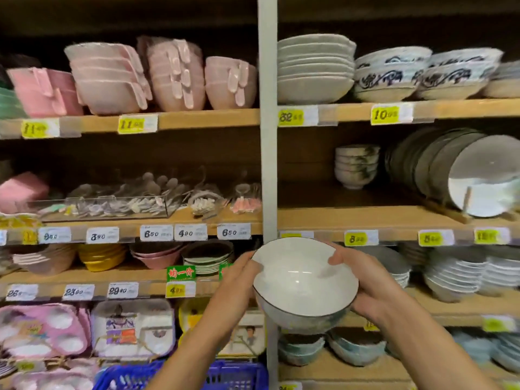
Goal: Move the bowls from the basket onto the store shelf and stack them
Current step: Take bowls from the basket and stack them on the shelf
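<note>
Keeping the bowl [302,280] level is advised while it is held in the air before the shelves, above the blue basket [225,375]. It is gripped from both sides: the left hand [239,280] is curled against its left wall, and the right hand [374,288] is clasped round the other, thumb over the rim. It is probably best lowered squarely onto the stack of small bowls [356,167] on the wooden shelf [365,218]. The basket is cut off below, its contents unseen, and the left fingertips are hidden.
</note>
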The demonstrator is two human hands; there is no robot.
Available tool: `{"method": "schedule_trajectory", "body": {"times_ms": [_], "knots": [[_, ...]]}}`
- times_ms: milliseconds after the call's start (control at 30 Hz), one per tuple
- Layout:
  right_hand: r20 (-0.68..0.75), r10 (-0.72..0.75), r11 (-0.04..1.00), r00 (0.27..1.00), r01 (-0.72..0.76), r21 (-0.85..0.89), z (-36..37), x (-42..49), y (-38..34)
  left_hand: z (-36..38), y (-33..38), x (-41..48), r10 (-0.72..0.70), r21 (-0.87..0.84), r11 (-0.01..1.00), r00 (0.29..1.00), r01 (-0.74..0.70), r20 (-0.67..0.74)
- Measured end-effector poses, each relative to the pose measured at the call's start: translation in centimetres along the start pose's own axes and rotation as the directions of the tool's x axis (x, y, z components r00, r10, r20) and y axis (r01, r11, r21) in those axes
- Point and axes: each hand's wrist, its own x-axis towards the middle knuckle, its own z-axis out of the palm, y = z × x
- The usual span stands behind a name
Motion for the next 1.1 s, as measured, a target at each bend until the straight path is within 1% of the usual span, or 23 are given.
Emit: {"method": "schedule_trajectory", "body": {"times_ms": [100, 167, 300, 367, 500, 633, 700, 767, 867, 1000, 1100], "knots": [[-0.020, -0.001, 1.000, 1.000, 0.001, 0.003, -3.4, -0.6, -2.4, 3.9, 1.7, 1.0, -0.027, -0.041, 0.999, 0.994, 0.031, 0.102], [-0.025, -0.017, 1.000, 1.000, 0.017, 0.005, -6.0, -0.6, -4.2, 6.8, 2.3, 1.9, -0.047, -0.054, 0.997, 0.993, 0.053, 0.107], [0.023, -0.033, 0.999, 0.999, 0.033, -0.036, -11.3, -0.3, -7.9, 12.9, 3.3, 4.0, -0.169, -0.189, 0.963, 0.977, 0.193, 0.134], [0.048, -0.006, 0.998, 0.999, 0.009, -0.058, -13.6, -0.1, -9.8, 15.8, 3.7, 5.1, -0.179, -0.247, 0.947, 0.976, 0.204, 0.120], [-0.020, -0.005, 0.995, 1.000, 0.003, -0.098, -17.1, 1.0, -13.3, 21.1, 4.7, 7.1, -0.182, -0.307, 0.933, 0.982, 0.187, 0.042], [-0.018, -0.041, 0.999, 0.999, 0.041, 0.006, -19.2, 2.7, -15.9, 24.8, 5.9, 9.3, -0.227, -0.431, 0.878, 0.974, 0.206, 0.003], [-0.020, -0.083, 0.996, 0.996, 0.084, 0.035, -20.0, 3.7, -16.4, 26.1, 6.4, 10.2, -0.239, -0.469, 0.864, 0.969, 0.183, -0.062], [-0.020, -0.129, 0.990, 0.991, 0.130, 0.051, -20.4, 4.7, -16.4, 27.0, 6.8, 11.2, -0.242, -0.469, 0.871, 0.958, 0.145, -0.153], [-0.047, -0.184, 0.982, 0.982, 0.185, 0.022, -19.8, 6.3, -16.1, 28.0, 7.0, 13.0, -0.222, -0.427, 0.898, 0.949, 0.109, -0.224], [-0.144, -0.212, 0.977, 0.967, 0.208, -0.041, -18.1, 8.6, -16.2, 28.4, 7.1, 16.1, -0.192, -0.408, 0.910, 0.943, 0.068, -0.271], [-0.191, -0.269, 0.963, 0.944, 0.266, -0.044, -17.0, 11.3, -16.4, 28.2, 7.0, 18.8, -0.194, -0.411, 0.910, 0.936, 0.059, -0.295]]}}
